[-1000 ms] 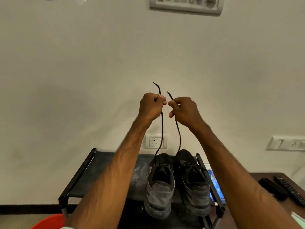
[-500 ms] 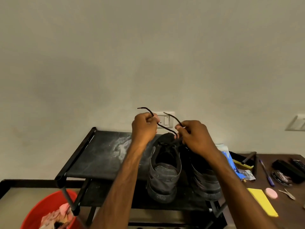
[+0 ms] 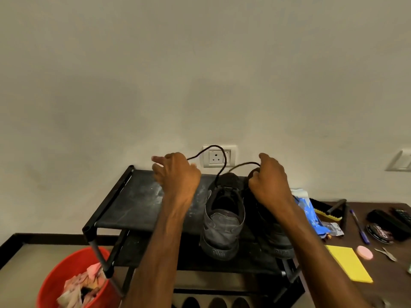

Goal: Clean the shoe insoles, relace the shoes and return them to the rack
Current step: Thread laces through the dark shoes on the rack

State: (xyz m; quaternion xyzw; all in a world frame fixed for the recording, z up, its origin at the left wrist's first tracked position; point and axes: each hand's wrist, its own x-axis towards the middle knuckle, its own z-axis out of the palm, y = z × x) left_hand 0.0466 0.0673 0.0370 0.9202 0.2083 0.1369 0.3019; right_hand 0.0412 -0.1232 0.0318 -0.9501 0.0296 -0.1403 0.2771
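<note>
Hands have pulled apart since half a second back. Left hand and right hand each grip an end of the thin black lace, left fingertips blurred. Scuffed grey shoe sits on the dusty fabric rack, heel reading PUMA. The other shoe is half hidden behind the right forearm.

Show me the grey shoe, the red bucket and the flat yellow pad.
grey shoe (image 3: pixel 223 227): head view, back of the heel.
red bucket (image 3: pixel 59 273): head view, inner wall.
yellow pad (image 3: pixel 348 263): head view, middle.
</note>
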